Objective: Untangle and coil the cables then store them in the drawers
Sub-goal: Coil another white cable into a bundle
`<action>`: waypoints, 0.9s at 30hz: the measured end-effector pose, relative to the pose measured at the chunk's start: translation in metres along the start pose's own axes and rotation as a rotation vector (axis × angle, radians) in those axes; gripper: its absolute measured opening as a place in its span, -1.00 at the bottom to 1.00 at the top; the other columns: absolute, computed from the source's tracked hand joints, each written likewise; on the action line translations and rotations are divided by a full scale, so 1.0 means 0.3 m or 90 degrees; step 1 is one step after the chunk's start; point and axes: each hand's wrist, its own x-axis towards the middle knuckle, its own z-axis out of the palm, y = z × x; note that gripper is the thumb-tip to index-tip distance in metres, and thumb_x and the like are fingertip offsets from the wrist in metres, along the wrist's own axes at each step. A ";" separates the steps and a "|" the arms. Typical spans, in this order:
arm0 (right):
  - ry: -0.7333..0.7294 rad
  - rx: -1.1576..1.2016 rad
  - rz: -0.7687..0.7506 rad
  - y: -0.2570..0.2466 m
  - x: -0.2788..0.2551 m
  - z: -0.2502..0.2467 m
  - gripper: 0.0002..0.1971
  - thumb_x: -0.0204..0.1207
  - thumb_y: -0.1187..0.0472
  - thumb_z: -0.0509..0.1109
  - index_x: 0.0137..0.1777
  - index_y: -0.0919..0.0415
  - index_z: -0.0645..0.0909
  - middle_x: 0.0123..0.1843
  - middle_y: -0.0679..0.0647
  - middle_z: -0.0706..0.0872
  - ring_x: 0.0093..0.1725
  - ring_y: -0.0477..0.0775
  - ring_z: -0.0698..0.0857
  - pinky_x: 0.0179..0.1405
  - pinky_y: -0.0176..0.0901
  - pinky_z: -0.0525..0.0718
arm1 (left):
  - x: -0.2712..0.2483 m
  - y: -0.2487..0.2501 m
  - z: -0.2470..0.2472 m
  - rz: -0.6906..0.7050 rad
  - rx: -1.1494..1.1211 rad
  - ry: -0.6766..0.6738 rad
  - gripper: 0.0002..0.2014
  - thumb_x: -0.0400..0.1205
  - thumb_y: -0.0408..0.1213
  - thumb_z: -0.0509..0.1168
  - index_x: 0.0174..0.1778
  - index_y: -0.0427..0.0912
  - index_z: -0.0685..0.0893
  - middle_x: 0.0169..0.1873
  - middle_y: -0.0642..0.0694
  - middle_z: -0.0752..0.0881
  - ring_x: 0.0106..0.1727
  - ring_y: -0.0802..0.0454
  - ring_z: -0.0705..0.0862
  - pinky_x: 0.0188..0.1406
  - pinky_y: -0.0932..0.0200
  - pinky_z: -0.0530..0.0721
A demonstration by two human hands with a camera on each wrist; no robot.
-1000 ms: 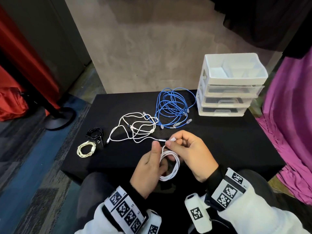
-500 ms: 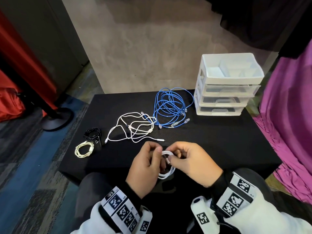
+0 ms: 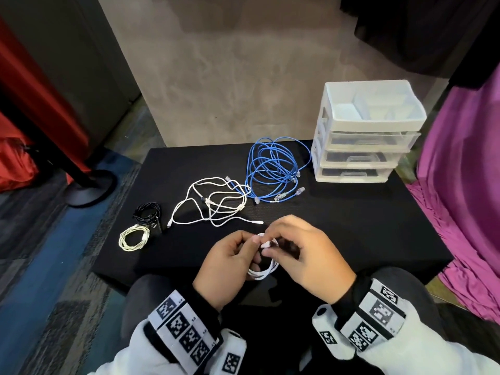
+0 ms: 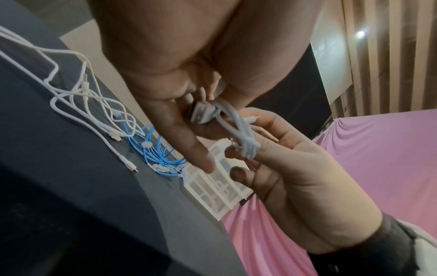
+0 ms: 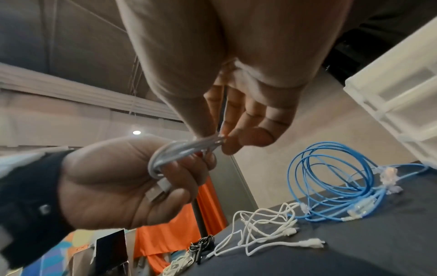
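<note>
My left hand (image 3: 230, 262) grips the coiled white cable (image 3: 266, 270); my right hand (image 3: 303, 255) pinches its top, both raised above the table (image 3: 351, 226).

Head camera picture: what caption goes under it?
Both hands grip a white cable coil over the black table.

White coiled cable (image 3: 263, 269) held above table; drawers (image 3: 362, 147) shut.

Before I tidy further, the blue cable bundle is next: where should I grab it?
Take the blue cable bundle from above at its near edge, where the loops bunch beside the plug ends. Pinching all the strands there probably keeps the loose coil together.
</note>
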 end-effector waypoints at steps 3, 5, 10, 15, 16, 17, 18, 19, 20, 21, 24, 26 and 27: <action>0.089 0.114 0.100 -0.001 -0.002 0.004 -0.93 0.54 0.25 0.61 -0.07 0.11 0.77 -0.14 0.03 0.76 -0.18 0.08 0.72 -0.07 -0.07 0.68 | -0.010 0.018 0.016 0.058 -0.013 -0.025 -0.76 0.77 -0.20 0.30 -0.18 -0.17 0.72 -0.42 -0.02 0.63 -0.39 0.06 0.57 -0.32 0.16 0.57; 0.137 0.391 0.269 -0.021 0.005 0.006 -0.94 0.58 0.33 0.54 -0.11 0.25 0.72 -0.25 0.17 0.76 -0.33 0.13 0.69 -0.18 -0.01 0.70 | -0.017 0.034 0.025 0.114 -0.023 -0.055 -0.80 0.77 -0.23 0.29 -0.13 -0.17 0.72 -0.40 -0.02 0.63 -0.34 0.03 0.59 -0.25 0.16 0.60; 0.109 0.778 0.510 -0.030 0.017 -0.002 -0.92 0.54 0.31 0.48 -0.05 0.32 0.65 -0.25 0.23 0.72 -0.41 0.02 0.65 -0.38 -0.20 0.77 | -0.001 0.024 0.015 0.167 0.057 -0.080 -0.88 0.76 -0.27 0.33 -0.02 -0.15 0.77 -0.38 0.02 0.71 -0.32 0.14 0.63 -0.19 0.23 0.62; 0.062 0.586 0.388 0.009 -0.007 0.026 -0.74 0.47 0.28 0.62 0.08 0.34 0.67 -0.21 0.32 0.60 -0.22 0.22 0.62 -0.25 -0.06 0.60 | 0.003 0.002 0.009 0.157 0.050 -0.050 -0.86 0.78 -0.22 0.30 0.02 -0.06 0.77 -0.33 -0.03 0.75 -0.28 0.10 0.67 -0.20 0.17 0.64; 0.053 0.551 0.364 0.017 -0.011 0.027 -0.75 0.45 0.26 0.62 0.07 0.32 0.70 -0.22 0.31 0.64 -0.20 0.22 0.63 -0.22 -0.06 0.59 | -0.001 0.005 0.011 0.150 0.028 -0.055 -0.82 0.80 -0.20 0.26 0.05 -0.11 0.77 -0.31 -0.08 0.76 -0.26 0.05 0.68 -0.19 0.14 0.66; 0.050 0.529 0.350 0.021 -0.013 0.023 -0.77 0.44 0.24 0.61 0.05 0.30 0.72 -0.24 0.28 0.68 -0.21 0.21 0.64 -0.21 -0.07 0.59 | -0.003 0.010 0.012 0.120 -0.006 -0.059 -0.76 0.82 -0.17 0.21 0.08 -0.16 0.76 -0.29 -0.13 0.76 -0.25 0.01 0.69 -0.20 0.12 0.69; 0.055 0.515 0.345 0.028 -0.013 0.017 -0.78 0.43 0.23 0.60 0.02 0.29 0.74 -0.26 0.24 0.69 -0.24 0.19 0.66 -0.20 -0.08 0.60 | -0.006 0.017 0.010 0.064 -0.056 -0.064 -0.70 0.84 -0.14 0.15 0.11 -0.19 0.76 -0.26 -0.16 0.76 -0.23 -0.03 0.70 -0.23 0.10 0.71; 0.060 0.508 0.346 0.030 -0.010 0.008 -0.78 0.42 0.23 0.60 0.01 0.30 0.75 -0.28 0.20 0.70 -0.27 0.15 0.67 -0.20 -0.09 0.61 | -0.009 0.025 0.004 -0.002 -0.109 -0.074 -0.66 0.83 -0.12 0.11 0.15 -0.20 0.75 -0.24 -0.18 0.77 -0.21 -0.07 0.71 -0.27 0.08 0.74; 0.064 0.505 0.349 0.037 -0.008 0.002 -0.78 0.42 0.23 0.59 0.01 0.31 0.74 -0.28 0.17 0.71 -0.28 0.10 0.69 -0.19 -0.10 0.62 | -0.009 0.028 -0.008 -0.057 -0.151 -0.089 -0.65 0.82 -0.11 0.10 0.18 -0.21 0.74 -0.20 -0.21 0.78 -0.18 -0.10 0.73 -0.31 0.07 0.75; 0.062 0.506 0.349 0.039 -0.007 -0.004 -0.78 0.43 0.24 0.58 0.02 0.31 0.74 -0.27 0.14 0.71 -0.28 0.07 0.71 -0.18 -0.10 0.64 | -0.006 0.025 -0.023 -0.090 -0.172 -0.107 -0.68 0.81 -0.14 0.14 0.20 -0.23 0.74 -0.17 -0.23 0.77 -0.15 -0.12 0.73 -0.32 0.07 0.75; 0.055 0.500 0.332 0.044 -0.007 -0.011 -0.87 0.54 0.31 0.53 0.05 0.30 0.75 -0.21 0.17 0.75 -0.24 0.03 0.73 -0.16 -0.18 0.68 | -0.001 0.005 -0.064 -0.105 -0.196 -0.159 -0.79 0.69 -0.24 0.35 0.18 -0.23 0.76 -0.15 -0.23 0.74 -0.17 -0.04 0.72 -0.25 0.08 0.76; 0.054 0.488 0.320 0.049 -0.010 -0.016 -0.92 0.59 0.36 0.50 0.05 0.30 0.76 -0.19 0.17 0.78 -0.22 0.02 0.73 -0.12 -0.24 0.69 | -0.001 -0.003 -0.080 -0.100 -0.216 -0.169 -0.72 0.61 -0.25 0.37 0.19 -0.27 0.74 -0.18 -0.18 0.71 -0.20 0.05 0.69 -0.21 0.11 0.77; 0.051 0.482 0.317 0.050 -0.011 -0.021 -0.92 0.60 0.38 0.49 0.06 0.32 0.76 -0.19 0.16 0.78 -0.23 0.02 0.73 -0.12 -0.25 0.69 | -0.002 -0.004 -0.087 -0.097 -0.226 -0.168 -0.71 0.59 -0.25 0.37 0.19 -0.28 0.74 -0.19 -0.15 0.70 -0.21 0.08 0.68 -0.19 0.12 0.77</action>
